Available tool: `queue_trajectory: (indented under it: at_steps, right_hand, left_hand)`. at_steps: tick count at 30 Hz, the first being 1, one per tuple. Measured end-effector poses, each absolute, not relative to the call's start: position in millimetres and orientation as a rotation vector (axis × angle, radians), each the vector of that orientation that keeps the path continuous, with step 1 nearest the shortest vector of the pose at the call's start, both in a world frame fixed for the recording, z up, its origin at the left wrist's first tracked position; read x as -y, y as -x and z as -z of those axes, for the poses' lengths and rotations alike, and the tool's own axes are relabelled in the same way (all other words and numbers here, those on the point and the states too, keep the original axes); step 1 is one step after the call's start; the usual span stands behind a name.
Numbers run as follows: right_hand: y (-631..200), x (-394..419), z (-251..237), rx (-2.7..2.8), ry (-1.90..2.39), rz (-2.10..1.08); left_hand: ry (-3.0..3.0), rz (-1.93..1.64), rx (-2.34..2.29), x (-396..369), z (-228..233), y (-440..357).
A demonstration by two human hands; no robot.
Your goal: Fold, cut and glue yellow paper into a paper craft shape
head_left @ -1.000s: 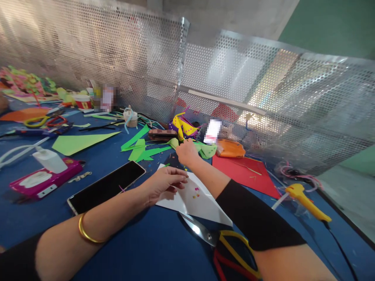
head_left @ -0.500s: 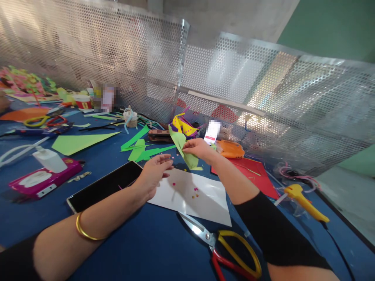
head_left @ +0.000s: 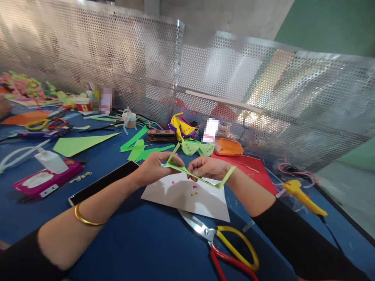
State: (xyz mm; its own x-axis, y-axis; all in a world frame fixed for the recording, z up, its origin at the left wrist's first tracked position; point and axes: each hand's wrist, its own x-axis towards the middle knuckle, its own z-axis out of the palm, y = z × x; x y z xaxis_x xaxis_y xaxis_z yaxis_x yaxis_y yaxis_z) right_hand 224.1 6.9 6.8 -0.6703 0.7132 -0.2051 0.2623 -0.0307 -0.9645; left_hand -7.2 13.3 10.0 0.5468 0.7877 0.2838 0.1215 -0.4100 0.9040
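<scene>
A light green paper cut-out (head_left: 224, 181) with thin strips is held above a white sheet (head_left: 187, 195) on the blue table (head_left: 140, 249). My left hand (head_left: 156, 168), with a gold bangle on the wrist, pinches its left end. My right hand (head_left: 206, 168) grips its middle, and a strip sticks out past my right wrist. Small coloured bits lie on the white sheet under my hands.
Red-and-yellow scissors (head_left: 225, 249) lie near me. A dark phone (head_left: 102, 183) lies to the left, beside a pink wipes pack (head_left: 43, 180). A yellow glue gun (head_left: 304, 198), red paper (head_left: 254, 171), green scraps (head_left: 140, 148) and a perforated metal screen (head_left: 263, 97) surround the spot.
My right hand reached to the far green scraps, picked up the green cut-out and drew it back over the white sheet. My left hand rose from the sheet and took its other end.
</scene>
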Motion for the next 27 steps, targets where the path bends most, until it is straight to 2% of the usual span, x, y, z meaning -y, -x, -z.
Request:
queue_trajectory:
  at_steps: [2,5,10,12,16,18,20,27]
  right_hand:
    - [-233.2,-9.4,-8.3,1.922,1.143,-1.566]
    - [-260.0,-19.1,-14.0,1.871,1.379,-1.080]
    - [-289.9,-19.6,-25.3,1.710,1.528,-0.416]
    - [-278.6,-7.4,-25.4,1.734,1.511,-0.226]
    - [-232.4,21.6,-12.9,2.041,1.375,-0.073]
    - [-214.9,29.8,-3.8,2.285,1.299,0.300]
    - [-208.4,31.1,1.9,2.356,1.292,0.518]
    - [-237.0,-12.3,-17.0,2.332,1.699,0.544]
  left_hand:
    - [-1.789,-0.903,-0.813,-11.9,-6.7,4.2]
    - [-1.518,-0.955,-0.942,-11.7,-1.4,1.1]
    - [-1.347,-1.030,-1.073,-14.7,4.3,-1.0]
    - [-1.328,-1.009,-1.068,-14.5,7.1,-2.9]
    - [-1.347,-0.955,-1.030,-11.2,14.7,-7.4]
    - [-1.358,-0.937,-1.019,-9.7,18.2,-8.6]
    - [-1.348,-0.911,-1.010,-9.1,20.3,-9.1]
    - [-1.090,-1.058,-1.198,-10.9,14.3,-8.7]
